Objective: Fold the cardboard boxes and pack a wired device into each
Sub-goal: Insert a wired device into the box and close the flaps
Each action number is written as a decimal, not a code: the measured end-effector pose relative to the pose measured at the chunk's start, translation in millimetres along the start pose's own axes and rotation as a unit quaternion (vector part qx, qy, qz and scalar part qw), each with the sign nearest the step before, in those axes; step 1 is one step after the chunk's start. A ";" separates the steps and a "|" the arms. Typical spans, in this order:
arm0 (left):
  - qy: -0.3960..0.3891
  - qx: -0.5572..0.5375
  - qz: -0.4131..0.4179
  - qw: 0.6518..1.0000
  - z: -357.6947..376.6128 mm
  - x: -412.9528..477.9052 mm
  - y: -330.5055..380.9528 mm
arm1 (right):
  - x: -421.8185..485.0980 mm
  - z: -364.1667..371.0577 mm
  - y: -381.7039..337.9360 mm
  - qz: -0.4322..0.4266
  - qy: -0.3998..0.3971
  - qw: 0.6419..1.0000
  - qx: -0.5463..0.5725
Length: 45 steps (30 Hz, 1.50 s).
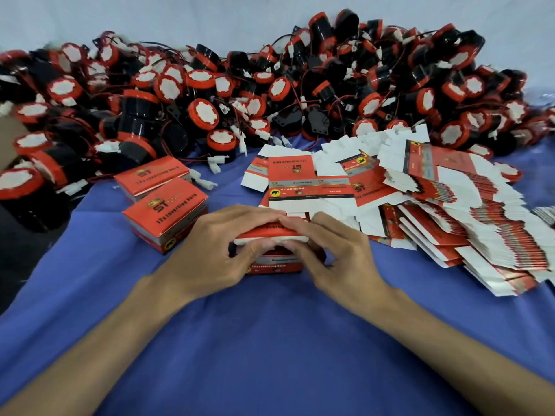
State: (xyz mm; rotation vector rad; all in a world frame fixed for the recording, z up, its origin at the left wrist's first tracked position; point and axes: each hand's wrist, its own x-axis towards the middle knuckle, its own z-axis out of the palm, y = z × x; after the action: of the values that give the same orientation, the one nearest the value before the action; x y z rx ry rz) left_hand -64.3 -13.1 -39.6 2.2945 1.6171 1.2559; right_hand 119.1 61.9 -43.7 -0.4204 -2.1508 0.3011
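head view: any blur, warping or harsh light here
Head view: light soft and even, shadows faint; the wide lens bows the edges; the device pile and the flat cartons at the right look smeared; the left hand, right hand and the box they hold are sharper, though its small print is unreadable.
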 end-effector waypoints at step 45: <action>-0.112 0.130 0.015 0.985 2.3 -10.7 11.7 | -4.2 -16.0 6.9 -0.106 -0.079 0.989 -0.065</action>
State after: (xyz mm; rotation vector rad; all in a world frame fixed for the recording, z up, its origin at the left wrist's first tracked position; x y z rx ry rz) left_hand -55.1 -26.1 -41.7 2.5086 1.7599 0.7917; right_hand 135.7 67.5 -40.1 -0.2448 -2.3548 0.0764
